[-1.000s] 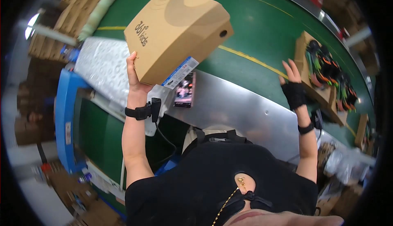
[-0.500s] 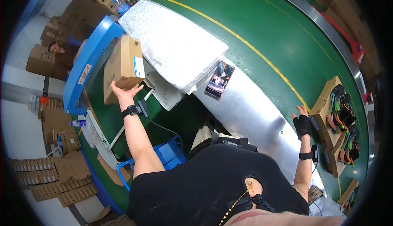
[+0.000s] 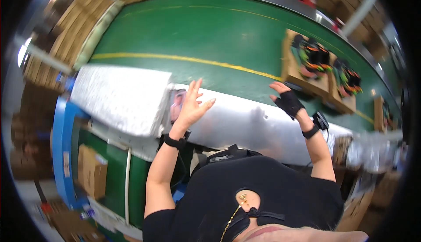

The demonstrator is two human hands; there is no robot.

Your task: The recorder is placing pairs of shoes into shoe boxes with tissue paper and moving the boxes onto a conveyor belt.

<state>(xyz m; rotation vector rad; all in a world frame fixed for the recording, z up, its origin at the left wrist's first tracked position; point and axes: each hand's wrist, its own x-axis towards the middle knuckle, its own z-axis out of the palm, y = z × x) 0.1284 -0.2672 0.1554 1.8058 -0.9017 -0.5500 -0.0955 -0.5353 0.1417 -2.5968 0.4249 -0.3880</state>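
The green conveyor belt (image 3: 210,31) lies broad and bare between its yellow line (image 3: 184,58) and far metal rim, while the near silver ledge (image 3: 245,126) runs under both hands. The left hand (image 3: 191,105), fingers spread and holding nothing, hovers at a small dark packet (image 3: 176,104) beside the white foam sheet (image 3: 120,97); the gloved right hand (image 3: 287,101), also spread and empty, sits just beside the nearest of two open cardboard trays (image 3: 307,73) of coloured items. One closed carton (image 3: 91,172) lies low on the left within the blue frame (image 3: 61,154).

left hand (image 3: 191,106) open above steel ledge (image 3: 245,126), right hand (image 3: 287,101) near open box (image 3: 302,69).
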